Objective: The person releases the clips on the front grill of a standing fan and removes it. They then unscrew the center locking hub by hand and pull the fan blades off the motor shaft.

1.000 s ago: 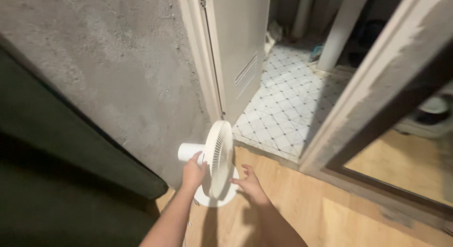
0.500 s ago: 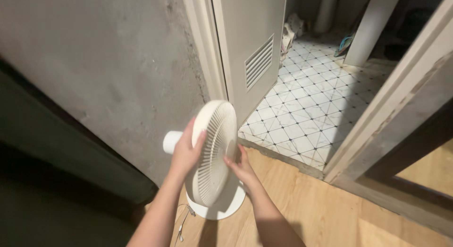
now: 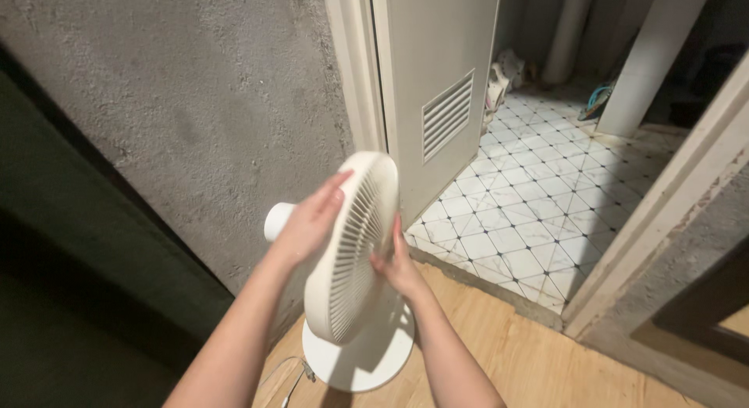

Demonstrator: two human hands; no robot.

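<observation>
Your left hand [image 3: 312,221] lies flat, fingers together, on the back rim of the fan [image 3: 351,252] at frame centre. Your right hand [image 3: 396,261] presses its grille front, fingers curled. The fan's base [image 3: 367,360] sits on the wood floor [image 3: 515,361] by the wall [image 3: 195,104].

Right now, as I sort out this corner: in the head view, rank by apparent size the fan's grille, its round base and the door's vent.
1. grille
2. round base, partly hidden
3. vent, farther away, so unsure
</observation>
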